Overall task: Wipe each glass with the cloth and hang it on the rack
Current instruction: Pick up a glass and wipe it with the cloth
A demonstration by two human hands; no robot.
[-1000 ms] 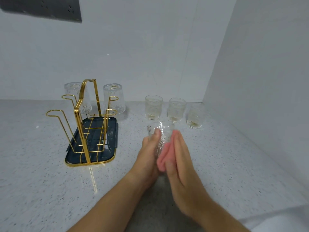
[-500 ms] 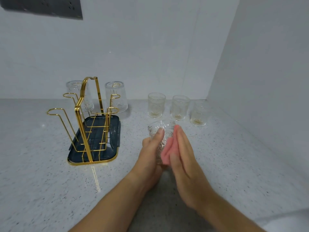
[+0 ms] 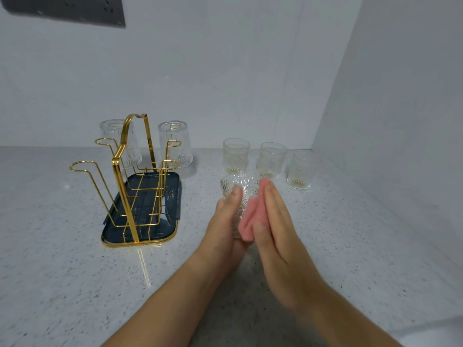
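Note:
My left hand [image 3: 225, 221] grips a clear patterned glass [image 3: 241, 189], tilted with its mouth away from me. My right hand [image 3: 278, 234] presses a folded pink cloth [image 3: 251, 217] flat against the glass's right side. A gold wire rack [image 3: 130, 171] on a dark blue tray [image 3: 172, 216] stands to the left. Two glasses hang upside down on its far prongs, one at the left [image 3: 110, 139] and one at the right [image 3: 175, 144]. Three upright glasses stand behind my hands: left [image 3: 236, 155], middle [image 3: 271, 160], right [image 3: 299, 169].
The speckled grey counter [image 3: 62, 271] meets a white back wall and a white side wall [image 3: 400, 121] at the right, forming a corner behind the glasses. A dark socket panel [image 3: 65, 8] hangs at the upper left. The rack's near prongs carry nothing.
My hands stay together around the glass; the cloth hand has shifted slightly along the glass. The view has tilted a little, so the scene sits slightly differently in frame.

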